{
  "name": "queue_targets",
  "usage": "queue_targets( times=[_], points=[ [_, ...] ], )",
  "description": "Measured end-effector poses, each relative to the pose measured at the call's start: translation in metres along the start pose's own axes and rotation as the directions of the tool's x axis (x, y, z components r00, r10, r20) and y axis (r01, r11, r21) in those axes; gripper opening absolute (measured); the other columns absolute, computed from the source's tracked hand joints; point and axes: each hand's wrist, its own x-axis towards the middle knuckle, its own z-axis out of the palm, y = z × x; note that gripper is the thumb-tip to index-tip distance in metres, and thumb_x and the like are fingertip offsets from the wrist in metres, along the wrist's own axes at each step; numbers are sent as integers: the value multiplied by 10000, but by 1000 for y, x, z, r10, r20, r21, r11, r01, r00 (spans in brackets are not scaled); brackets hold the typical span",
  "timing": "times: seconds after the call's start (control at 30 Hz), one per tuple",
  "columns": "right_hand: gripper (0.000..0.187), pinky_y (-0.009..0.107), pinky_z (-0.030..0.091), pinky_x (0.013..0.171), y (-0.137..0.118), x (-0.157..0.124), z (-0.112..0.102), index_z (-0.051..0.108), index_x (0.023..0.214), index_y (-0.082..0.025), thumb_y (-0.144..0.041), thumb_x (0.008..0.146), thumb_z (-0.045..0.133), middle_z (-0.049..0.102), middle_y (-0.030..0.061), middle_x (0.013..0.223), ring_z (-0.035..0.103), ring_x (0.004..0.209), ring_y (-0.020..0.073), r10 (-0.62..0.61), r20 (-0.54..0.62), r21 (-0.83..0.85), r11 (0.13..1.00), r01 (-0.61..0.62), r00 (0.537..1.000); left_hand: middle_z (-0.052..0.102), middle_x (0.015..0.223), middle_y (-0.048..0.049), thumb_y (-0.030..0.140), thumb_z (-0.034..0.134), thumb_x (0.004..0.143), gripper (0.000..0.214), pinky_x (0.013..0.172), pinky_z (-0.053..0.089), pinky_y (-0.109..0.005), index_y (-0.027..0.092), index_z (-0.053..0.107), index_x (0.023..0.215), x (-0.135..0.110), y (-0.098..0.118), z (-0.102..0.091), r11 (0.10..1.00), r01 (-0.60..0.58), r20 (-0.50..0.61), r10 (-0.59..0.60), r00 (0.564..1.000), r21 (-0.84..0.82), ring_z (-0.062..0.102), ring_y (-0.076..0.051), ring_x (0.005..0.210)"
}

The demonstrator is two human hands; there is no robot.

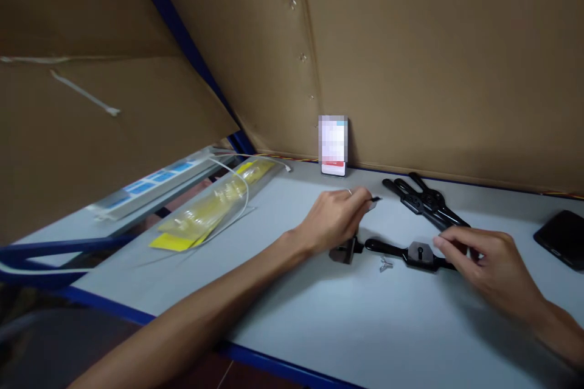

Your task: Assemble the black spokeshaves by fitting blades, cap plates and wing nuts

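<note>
On the table lies a black spokeshave (420,254) with a grey metal plate at its middle. My right hand (495,261) is beside its right handle, thumb and fingers pinched together; what they grip, if anything, is hidden. My left hand (335,216) is closed on a thin dark flat piece (376,199), whose pointed tip sticks out past the fingers. Just beneath the left hand are dark metal plates (344,252), partly covered by it. A few small silver screws (385,264) rest in front of the spokeshave's left handle.
More black spokeshaves (429,199) lie crossed near the back edge. A lit phone (333,146) leans on the cardboard wall (438,61). At the right is a black device (563,238); at the left, a plastic bag with yellow sheets (201,219) and a power strip (155,182).
</note>
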Motion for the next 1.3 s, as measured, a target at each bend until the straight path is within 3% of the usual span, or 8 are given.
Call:
queue_targets(
  times=[0.07, 0.17, 0.27, 0.43, 0.57, 0.67, 1.0, 1.3],
  points=[
    [452, 266, 372, 468, -13, -2, 4, 676, 810, -205, -536, 1007, 440, 620, 9, 618, 516, 500, 135, 109, 164, 294, 944, -154, 980, 655, 794, -35, 150, 324, 1021, 277, 541, 433, -265, 201, 590, 960, -6, 20, -4, 982, -186, -48, 184, 982, -39, 552, -125, 608],
    [468, 245, 382, 453, -28, -5, 11, 637, 867, -193, -590, 995, 425, 634, 15, 658, 505, 477, 114, 131, 362, 532, 784, -319, 923, 635, 739, -12, 77, 391, 984, 260, 478, 446, -266, 201, 619, 996, -13, 48, -10, 856, -516, -199, 512, 836, 32, 546, -120, 563],
    [430, 225, 366, 459, -33, -4, 12, 569, 772, -193, -596, 925, 557, 621, 7, 648, 482, 470, 91, 124, 464, 577, 709, -406, 877, 598, 677, 0, 86, 531, 947, 147, 438, 455, -266, 157, 656, 977, -14, 64, -14, 793, -599, -291, 602, 744, 108, 526, -117, 524],
    [348, 218, 314, 432, -23, 4, 3, 586, 830, -189, -529, 906, 590, 625, 2, 681, 487, 479, 93, 133, 526, 566, 682, -462, 840, 675, 824, -25, 78, 475, 970, 225, 516, 519, -265, 194, 626, 1092, -13, 60, -8, 851, -519, -258, 521, 814, 82, 630, -143, 668],
    [237, 254, 366, 536, -7, 11, -1, 617, 803, -196, -383, 937, 563, 611, -4, 709, 492, 579, 120, 106, 227, 307, 936, -174, 968, 697, 998, -71, 156, 433, 1020, 269, 634, 579, -285, 170, 533, 1269, -13, 49, 4, 932, -352, -218, 327, 919, -85, 684, -181, 856],
    [201, 272, 370, 601, 7, 14, -1, 638, 777, -198, -278, 941, 555, 606, 2, 752, 500, 648, 134, 2, 131, 36, 999, -7, 991, 689, 1014, -84, 202, 431, 1035, 230, 684, 595, -308, 163, 565, 1217, -12, 41, 13, 944, -286, -179, 256, 950, -165, 684, -196, 901],
    [149, 291, 385, 625, 19, 9, 9, 700, 834, -215, -239, 945, 604, 621, 10, 796, 534, 662, 137, -54, 201, 10, 999, 53, 978, 671, 932, -73, 110, 423, 993, 241, 650, 538, -306, 140, 656, 1047, -9, 31, 15, 927, -307, -150, 279, 948, -214, 617, -182, 810],
    [172, 304, 374, 600, 18, 9, 6, 677, 843, -223, -270, 952, 552, 633, -6, 796, 498, 600, 126, -34, 23, -150, 988, 37, 999, 636, 932, -56, 59, 539, 789, 282, 722, 487, -346, 177, 692, 996, -6, 30, 5, 889, -386, 177, 433, 884, -247, 538, -216, 861]
  ],
)
